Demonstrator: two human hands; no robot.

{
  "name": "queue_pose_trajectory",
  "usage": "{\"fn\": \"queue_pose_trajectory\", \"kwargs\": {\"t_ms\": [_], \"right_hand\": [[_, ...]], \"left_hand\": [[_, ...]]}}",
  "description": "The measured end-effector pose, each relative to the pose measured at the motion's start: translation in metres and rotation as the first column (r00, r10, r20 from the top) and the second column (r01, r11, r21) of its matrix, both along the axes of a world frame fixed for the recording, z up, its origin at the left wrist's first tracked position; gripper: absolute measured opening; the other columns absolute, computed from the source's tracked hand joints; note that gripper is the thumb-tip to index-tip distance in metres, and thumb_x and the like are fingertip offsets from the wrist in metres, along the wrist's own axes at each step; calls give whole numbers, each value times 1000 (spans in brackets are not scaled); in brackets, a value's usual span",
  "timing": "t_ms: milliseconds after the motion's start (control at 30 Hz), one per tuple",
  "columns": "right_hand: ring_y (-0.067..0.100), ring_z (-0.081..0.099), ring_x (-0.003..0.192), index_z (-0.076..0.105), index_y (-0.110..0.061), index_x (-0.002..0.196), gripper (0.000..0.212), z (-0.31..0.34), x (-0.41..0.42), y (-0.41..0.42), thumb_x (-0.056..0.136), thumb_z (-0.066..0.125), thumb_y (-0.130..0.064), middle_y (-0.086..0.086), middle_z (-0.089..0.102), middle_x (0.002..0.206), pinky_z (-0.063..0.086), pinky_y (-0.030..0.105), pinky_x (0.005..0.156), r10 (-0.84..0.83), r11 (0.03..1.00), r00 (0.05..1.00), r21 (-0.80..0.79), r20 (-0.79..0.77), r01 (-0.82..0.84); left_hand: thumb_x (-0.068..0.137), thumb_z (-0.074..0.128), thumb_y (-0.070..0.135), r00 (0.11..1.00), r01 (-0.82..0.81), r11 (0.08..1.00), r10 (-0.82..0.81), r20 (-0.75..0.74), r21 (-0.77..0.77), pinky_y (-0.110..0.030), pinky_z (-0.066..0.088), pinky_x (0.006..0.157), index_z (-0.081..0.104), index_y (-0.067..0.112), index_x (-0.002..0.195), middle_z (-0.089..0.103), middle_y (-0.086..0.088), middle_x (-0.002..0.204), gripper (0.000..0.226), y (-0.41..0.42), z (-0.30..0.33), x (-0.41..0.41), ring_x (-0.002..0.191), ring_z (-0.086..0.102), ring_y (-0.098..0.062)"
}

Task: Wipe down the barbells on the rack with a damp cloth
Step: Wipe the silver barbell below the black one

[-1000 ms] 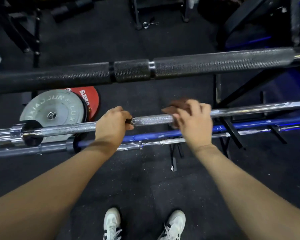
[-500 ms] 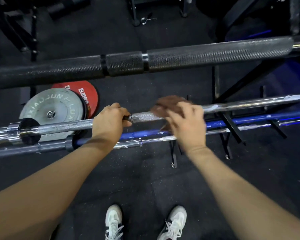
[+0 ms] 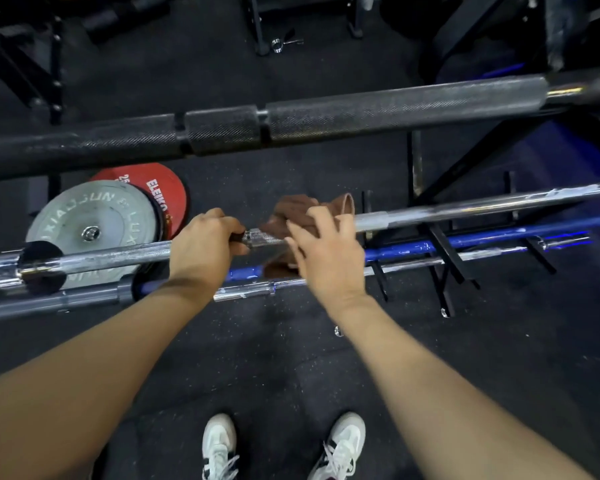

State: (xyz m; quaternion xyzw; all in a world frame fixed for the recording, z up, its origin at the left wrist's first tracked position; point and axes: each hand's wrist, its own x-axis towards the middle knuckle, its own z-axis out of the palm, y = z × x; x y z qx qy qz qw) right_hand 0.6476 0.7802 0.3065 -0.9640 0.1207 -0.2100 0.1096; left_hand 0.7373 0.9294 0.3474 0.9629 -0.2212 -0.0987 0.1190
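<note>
Head: cloth (image 3: 297, 211) under right hand (image 3: 326, 251)

Brown cloth (image 3: 297, 211); chrome barbell (image 3: 465, 207); red plate (image 3: 174, 192); grey plate (image 3: 94, 216).

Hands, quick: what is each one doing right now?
Left hand: grips the chrome steel barbell.
Right hand: holds the brown cloth against that bar.

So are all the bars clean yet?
Not yet. The left hand grips the shiny silver barbell while the right hand holds the brown cloth on it, so that one is in hand. Nothing shows which bars are finished. The thick black knurled bar above and the blue bar below aren't being touched, so they may still be left.
</note>
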Motion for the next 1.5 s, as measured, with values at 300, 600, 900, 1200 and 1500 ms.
{"fn": "queue_pose_trajectory", "kwargs": {"t_ms": [300,600,900,1200,1500], "right_hand": [[38,42,101,71,-18,106,23,14,-4,-55,92,58,-31,8,48,127,44,35,64,-447,883,879,76,-164,463],[39,46,105,72,-25,103,18,10,-14,-50,88,64,-30,4,53,122,43,31,52,-201,979,956,-12,-214,204],[36,48,84,74,-23,98,17,20,-6,-4,81,70,-26,6,57,110,41,31,53,-285,939,935,135,-209,317],[38,41,101,67,-27,109,24,24,-24,-103,94,51,-36,3,42,125,35,33,59,-396,915,864,-53,-311,400],[32,37,108,66,-26,109,27,41,21,24,97,45,-37,-2,36,135,38,33,66,54,993,927,121,-370,-10]], "left_hand": [[82,71,19,998,-35,998,33,-58,-43,-34,42,78,69,15,112,59,-6,104,30,-2,-2,1,104,54,-28],[83,71,21,1000,-6,1000,6,-8,1,-27,31,68,68,13,113,60,-6,99,32,1,1,1,98,55,-27],[83,71,20,999,-14,1000,14,-29,-5,-31,39,72,68,14,112,60,-5,100,30,-4,-3,1,99,55,-27],[82,71,24,1000,13,1000,-13,-6,-1,-30,38,70,69,16,112,60,-5,99,31,2,-3,4,98,56,-27],[85,68,26,999,18,999,-17,-32,32,-37,45,79,67,19,115,59,-5,107,31,-2,-2,3,104,55,-27]]}}
